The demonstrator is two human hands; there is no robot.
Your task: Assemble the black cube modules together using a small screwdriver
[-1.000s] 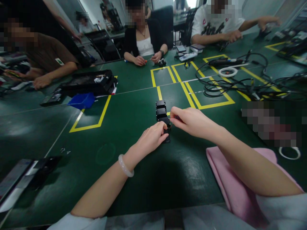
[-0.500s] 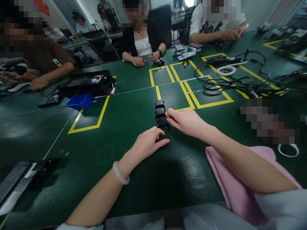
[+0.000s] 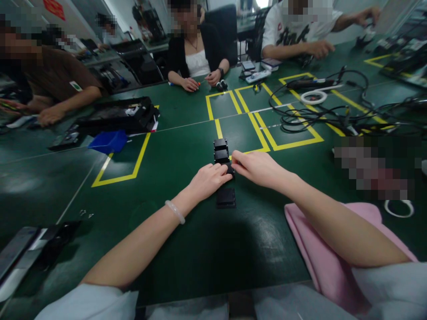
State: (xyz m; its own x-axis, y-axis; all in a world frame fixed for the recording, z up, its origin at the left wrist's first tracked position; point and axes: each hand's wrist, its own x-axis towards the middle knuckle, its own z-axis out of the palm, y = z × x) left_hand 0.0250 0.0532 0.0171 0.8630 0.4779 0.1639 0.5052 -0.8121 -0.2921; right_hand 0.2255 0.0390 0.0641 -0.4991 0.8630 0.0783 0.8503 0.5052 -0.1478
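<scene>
Small black rectangular blocks lie in a line on the green table. The far block (image 3: 220, 143) and the second block (image 3: 221, 155) show small pins at their sides. My left hand (image 3: 210, 179) has its fingers closed on the third block (image 3: 230, 168), partly covering it. At that block's right side, my right hand (image 3: 255, 167) is closed in a pinch; whatever is between its fingertips is hidden. A separate black block (image 3: 226, 197) sits nearer to me, untouched, just below my left fingers.
Yellow tape outlines (image 3: 238, 151) mark the table. A blue tray (image 3: 108, 141) and black casings (image 3: 123, 113) lie left, black cables (image 3: 300, 120) right. A pink cloth (image 3: 310, 235) is under my right forearm. Several people sit around the table, one person's hand (image 3: 190, 84) opposite.
My left hand has moved away from me, off the nearest block and onto the third block. My right hand stays at that block's side. The person at the back right has raised an arm.
</scene>
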